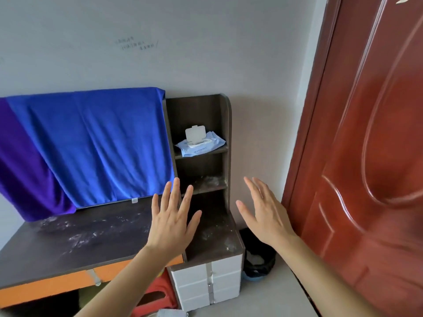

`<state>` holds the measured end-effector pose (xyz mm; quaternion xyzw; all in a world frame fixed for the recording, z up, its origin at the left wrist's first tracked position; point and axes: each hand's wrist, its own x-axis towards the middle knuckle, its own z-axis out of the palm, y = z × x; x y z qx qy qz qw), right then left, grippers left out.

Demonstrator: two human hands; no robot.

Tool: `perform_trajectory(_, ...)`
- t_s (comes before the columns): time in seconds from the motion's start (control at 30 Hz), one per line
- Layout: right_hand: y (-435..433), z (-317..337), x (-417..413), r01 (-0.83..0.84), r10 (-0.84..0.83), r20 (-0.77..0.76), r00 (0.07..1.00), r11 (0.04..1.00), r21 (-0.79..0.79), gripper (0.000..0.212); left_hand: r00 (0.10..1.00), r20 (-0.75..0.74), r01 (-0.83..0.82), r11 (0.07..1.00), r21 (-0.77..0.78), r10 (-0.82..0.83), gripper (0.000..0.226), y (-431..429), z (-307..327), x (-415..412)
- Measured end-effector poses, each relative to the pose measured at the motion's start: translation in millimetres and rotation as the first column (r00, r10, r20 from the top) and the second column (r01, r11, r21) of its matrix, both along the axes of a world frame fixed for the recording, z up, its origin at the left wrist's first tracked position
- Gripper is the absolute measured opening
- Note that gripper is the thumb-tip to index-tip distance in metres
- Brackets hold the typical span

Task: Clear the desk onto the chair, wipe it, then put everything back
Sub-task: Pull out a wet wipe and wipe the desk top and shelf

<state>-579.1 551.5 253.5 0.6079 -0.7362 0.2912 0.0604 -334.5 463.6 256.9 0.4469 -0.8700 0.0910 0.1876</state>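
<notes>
A dark wooden desk [75,245] with an orange front edge stands against the wall, its top smeared with white dust. At its right end rises a narrow shelf unit [225,133]. A pack of wet wipes [201,144] with its white lid flipped up lies on the upper shelf. My left hand [171,220] hovers above the desk's right end, fingers straight and spread, holding nothing. To the right of the shelf unit my right hand [263,211] is raised with straight fingers, also holding nothing.
A blue towel [96,145] and a purple cloth [20,170] hang over the desk's back. White drawers [206,284] sit under the shelf unit. A dark bin [258,255] stands between desk and red door [366,156]. A red stool [158,294] is under the desk.
</notes>
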Motion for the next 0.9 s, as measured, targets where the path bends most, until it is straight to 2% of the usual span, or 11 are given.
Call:
perform_trajectory(0.13,-82.9,-8.7,-49.3,-0.074,0.073,0.048,0.996,0.997,0.020,0.069,0.999,0.019,-0.051,0.998,0.038,0.050,0.070,-67.1,-3.3,-43.2)
perform_trajectory(0.3,-178.4,12.9,-97.9,-0.168,0.169,0.042,0.985,0.986,-0.020,0.064,0.990,-0.077,-0.111,0.992,0.064,0.116,0.072,-140.6,23.8,-93.8)
perform_trajectory(0.43,-240.8,19.3,-116.6,-0.225,0.228,0.077,0.971,0.974,-0.038,0.060,0.983,-0.122,-0.128,0.986,0.103,0.140,0.071,-179.6,19.7,-116.2)
perform_trajectory(0.63,-312.2,9.1,-116.1,-0.340,0.337,0.092,0.937,0.940,0.016,0.061,0.991,-0.084,-0.091,0.987,0.130,0.103,0.068,-250.1,-0.4,-130.4)
perform_trajectory(0.9,-394.7,19.5,-110.3,-0.342,0.334,0.118,0.935,0.938,0.056,0.055,0.991,-0.131,0.027,0.985,0.171,-0.005,0.062,-342.9,-13.5,-149.6)
